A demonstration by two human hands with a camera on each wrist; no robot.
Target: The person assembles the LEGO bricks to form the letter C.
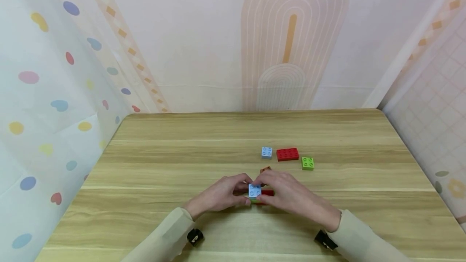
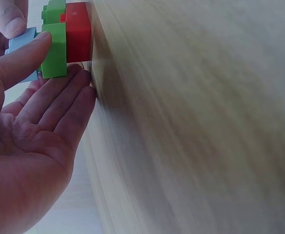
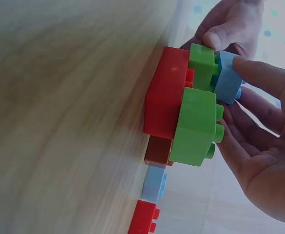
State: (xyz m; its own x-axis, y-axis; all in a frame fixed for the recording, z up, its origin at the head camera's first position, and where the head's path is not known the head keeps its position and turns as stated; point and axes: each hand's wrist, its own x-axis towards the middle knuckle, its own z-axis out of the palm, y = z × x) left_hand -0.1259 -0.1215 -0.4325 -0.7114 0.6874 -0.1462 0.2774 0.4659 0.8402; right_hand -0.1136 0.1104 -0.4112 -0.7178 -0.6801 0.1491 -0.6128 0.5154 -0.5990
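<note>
A long red brick [image 3: 166,92] lies on the table with two green bricks standing on its studs, the near green brick [image 3: 196,126] at one end and the far green brick [image 3: 200,66] at the other. On the far green brick, a light blue brick [image 1: 255,190] sits slightly tilted, green studs showing in the gap below it. My right hand [image 1: 287,189] pinches this light blue brick between thumb and fingers. My left hand [image 1: 225,191] holds the far green brick from the left, its thumb [image 2: 37,46] on the near face and its fingers behind.
Behind my hands lies an orange-brown brick [image 1: 266,169], partly hidden by the right hand. Farther back on the wooden table [image 1: 182,153] are another light blue brick [image 1: 267,153], another red brick [image 1: 287,154] and a lime green brick [image 1: 307,163]. Patterned cloth hangs around the table.
</note>
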